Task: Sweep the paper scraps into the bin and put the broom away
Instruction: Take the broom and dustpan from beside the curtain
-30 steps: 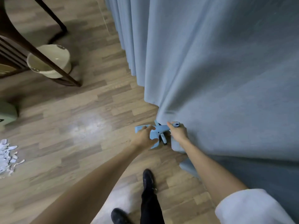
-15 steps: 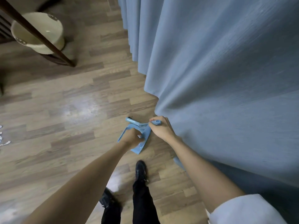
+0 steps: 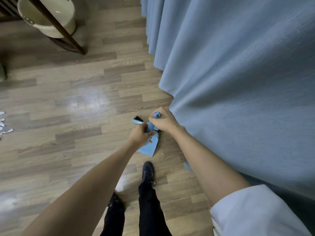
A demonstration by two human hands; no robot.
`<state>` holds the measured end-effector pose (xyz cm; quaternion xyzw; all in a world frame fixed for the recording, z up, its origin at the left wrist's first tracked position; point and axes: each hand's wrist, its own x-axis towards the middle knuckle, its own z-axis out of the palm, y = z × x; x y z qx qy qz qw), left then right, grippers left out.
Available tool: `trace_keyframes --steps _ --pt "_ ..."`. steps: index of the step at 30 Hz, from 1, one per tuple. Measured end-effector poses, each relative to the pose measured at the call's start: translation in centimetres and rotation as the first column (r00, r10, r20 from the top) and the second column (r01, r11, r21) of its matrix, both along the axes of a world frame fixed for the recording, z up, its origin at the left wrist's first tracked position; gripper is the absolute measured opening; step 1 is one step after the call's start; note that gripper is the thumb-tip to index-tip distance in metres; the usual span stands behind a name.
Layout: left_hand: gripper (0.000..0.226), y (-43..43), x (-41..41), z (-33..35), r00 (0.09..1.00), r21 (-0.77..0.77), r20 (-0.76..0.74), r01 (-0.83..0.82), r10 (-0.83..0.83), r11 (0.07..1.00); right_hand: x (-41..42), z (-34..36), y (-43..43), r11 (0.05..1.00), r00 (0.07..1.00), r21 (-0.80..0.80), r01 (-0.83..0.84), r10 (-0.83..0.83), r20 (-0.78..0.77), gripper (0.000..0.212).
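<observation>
Landmark: the blue curtain [image 3: 238,82], hanging down to the wooden floor [image 3: 68,92].
My right hand [image 3: 164,121]: right against the curtain's lower fold, fingers curled tight around a blue handle end [image 3: 156,114] that pokes out above my knuckles.
My left hand [image 3: 142,135]: just left of the right hand, a little farther from the curtain, fingers clamped on the broom [image 3: 137,121], whose blue handle and dark bristles stick out past my fist.
Dustpan [image 3: 150,145]: blue, under both hands, its flat edge pointing toward my shoe [image 3: 148,171], close to the curtain hem.
Paper scraps [image 3: 3,124]: white, on the floor, well away from the curtain at the far left edge.
Bin [image 3: 48,16]: cream, round, well apart from the curtain, behind a dark wooden chair leg [image 3: 58,26].
</observation>
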<state>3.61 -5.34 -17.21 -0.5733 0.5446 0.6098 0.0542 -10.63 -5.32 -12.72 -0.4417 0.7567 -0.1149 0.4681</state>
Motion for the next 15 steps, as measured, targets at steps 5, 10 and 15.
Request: trace_keyframes --steps 5,10,15 --pt "0.030 0.1 0.4 0.3 0.995 0.015 0.072 0.069 -0.070 0.997 -0.2 -1.3 -1.6 0.993 0.993 0.031 0.113 -0.113 0.020 0.018" --pt "0.044 5.4 1.2 0.8 0.977 -0.110 0.083 0.204 -0.196 0.973 -4.7 -1.3 -5.9 0.946 0.962 0.191 0.263 -0.272 0.022 0.022" --pt "0.068 2.5 0.7 2.2 0.977 -0.210 0.066 0.212 -0.202 0.954 -1.4 1.1 -5.6 0.936 0.958 0.294 0.196 -0.247 0.148 0.031"
